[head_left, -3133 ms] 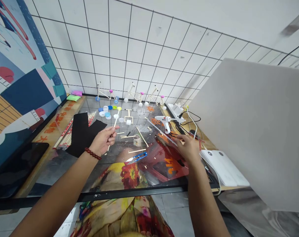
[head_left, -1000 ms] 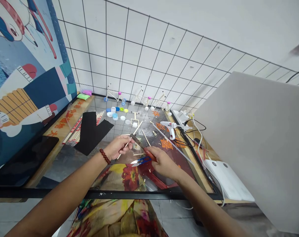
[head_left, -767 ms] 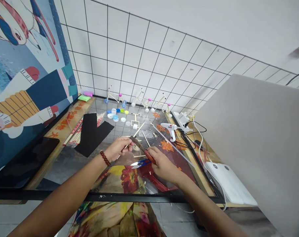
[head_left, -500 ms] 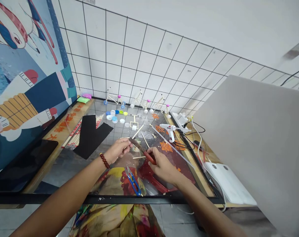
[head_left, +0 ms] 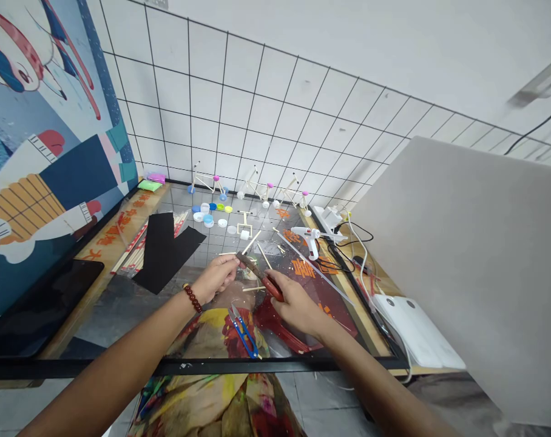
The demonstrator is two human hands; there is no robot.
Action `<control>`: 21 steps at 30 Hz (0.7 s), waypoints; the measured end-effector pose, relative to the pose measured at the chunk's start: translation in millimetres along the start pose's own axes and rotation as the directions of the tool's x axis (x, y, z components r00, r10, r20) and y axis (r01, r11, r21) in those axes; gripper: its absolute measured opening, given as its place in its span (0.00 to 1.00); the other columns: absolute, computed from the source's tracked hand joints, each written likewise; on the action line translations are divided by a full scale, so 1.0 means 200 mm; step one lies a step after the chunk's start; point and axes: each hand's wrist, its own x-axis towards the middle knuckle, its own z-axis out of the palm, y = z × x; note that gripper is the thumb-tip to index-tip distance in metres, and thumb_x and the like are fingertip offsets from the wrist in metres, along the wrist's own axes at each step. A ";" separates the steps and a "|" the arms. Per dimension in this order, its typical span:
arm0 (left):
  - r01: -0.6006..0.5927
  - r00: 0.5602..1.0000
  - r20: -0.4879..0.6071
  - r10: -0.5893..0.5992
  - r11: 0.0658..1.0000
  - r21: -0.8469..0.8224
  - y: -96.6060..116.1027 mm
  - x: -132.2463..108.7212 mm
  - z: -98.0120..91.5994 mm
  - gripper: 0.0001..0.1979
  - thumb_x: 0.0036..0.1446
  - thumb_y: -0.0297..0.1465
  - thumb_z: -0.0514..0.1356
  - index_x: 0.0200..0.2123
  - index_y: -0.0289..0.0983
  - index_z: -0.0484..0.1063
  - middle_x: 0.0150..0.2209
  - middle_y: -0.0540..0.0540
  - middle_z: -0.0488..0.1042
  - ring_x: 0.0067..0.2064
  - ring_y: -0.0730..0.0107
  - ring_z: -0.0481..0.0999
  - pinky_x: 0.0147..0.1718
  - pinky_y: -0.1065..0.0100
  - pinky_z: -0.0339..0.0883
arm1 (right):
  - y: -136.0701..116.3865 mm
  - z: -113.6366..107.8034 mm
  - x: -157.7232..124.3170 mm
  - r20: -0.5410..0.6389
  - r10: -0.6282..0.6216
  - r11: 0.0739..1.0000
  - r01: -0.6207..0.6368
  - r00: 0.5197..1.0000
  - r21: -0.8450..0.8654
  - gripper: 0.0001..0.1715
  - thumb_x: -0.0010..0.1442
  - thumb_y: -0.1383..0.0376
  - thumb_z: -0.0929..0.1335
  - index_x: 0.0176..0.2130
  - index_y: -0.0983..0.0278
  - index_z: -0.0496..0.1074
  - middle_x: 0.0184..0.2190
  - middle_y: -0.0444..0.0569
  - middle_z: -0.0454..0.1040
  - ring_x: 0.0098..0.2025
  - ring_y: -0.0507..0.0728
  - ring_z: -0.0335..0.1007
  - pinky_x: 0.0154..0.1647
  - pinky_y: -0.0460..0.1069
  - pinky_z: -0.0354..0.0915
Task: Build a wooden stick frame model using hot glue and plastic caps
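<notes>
My right hand [head_left: 291,297] is wrapped round the red handles of a pair of pliers [head_left: 252,267], whose dark jaws point up and left. Closed at the jaws' tip is my left hand [head_left: 221,276], with a beaded bracelet on its wrist. It seems to pinch a thin wooden stick [head_left: 252,242] that shows beyond the jaws; the fingers partly hide where it is gripped. Another stick [head_left: 264,255] lies just right of the jaws, and a short stick [head_left: 253,289] lies below them. Nearer me are blue-handled thread snips [head_left: 243,334] on the glass tabletop.
Stick frames with bottle-cap wheels [head_left: 207,182] stand along the wire grid. Loose bottle caps [head_left: 209,221] and a small stick frame [head_left: 244,226] lie mid-table. Black sheet [head_left: 159,255] covers bundled sticks at left. A white glue gun [head_left: 308,240] and cables are at right.
The whole view has shifted slightly left. Both hands keep nearly the same place and hold, with the pliers' jaws still at my left fingertips.
</notes>
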 end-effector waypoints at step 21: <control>-0.024 0.999 0.050 0.019 0.995 0.092 -0.02 0.00 -0.02 0.14 0.59 0.41 0.52 0.33 0.36 0.68 0.17 0.57 0.55 0.16 0.82 0.45 0.14 0.76 0.36 | 0.00 -0.01 0.02 0.071 -0.089 0.992 0.095 0.993 -0.082 0.38 0.49 0.79 0.61 0.60 0.66 0.58 0.55 0.59 0.68 0.55 0.60 0.65 0.55 0.54 0.60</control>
